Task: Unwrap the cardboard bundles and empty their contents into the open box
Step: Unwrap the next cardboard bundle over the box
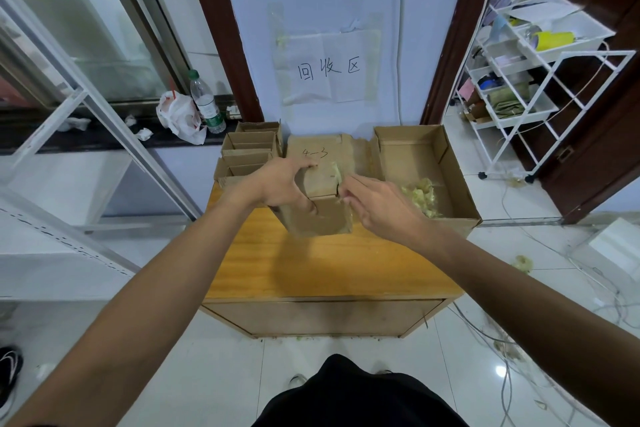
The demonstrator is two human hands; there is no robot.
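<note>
Cardboard bundle (323,184) — gripped over wooden table (329,270), tiled floor (502,246) around.

Both bare forearms reach forward and converge. The left hand (277,184) grips the cardboard bundle (322,222), fingers curled over its top, thumb down its front. The right hand (377,208) bunches its fingertips at the bundle's right edge; whether they pinch is unclear

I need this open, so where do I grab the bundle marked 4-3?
Probably from the left: grip the bundle by its left side, thumb on the front, fingers over the top, as the left hand does. Its flat faces suit that, and the right edge, nearest the box, is left to the right hand.
</note>
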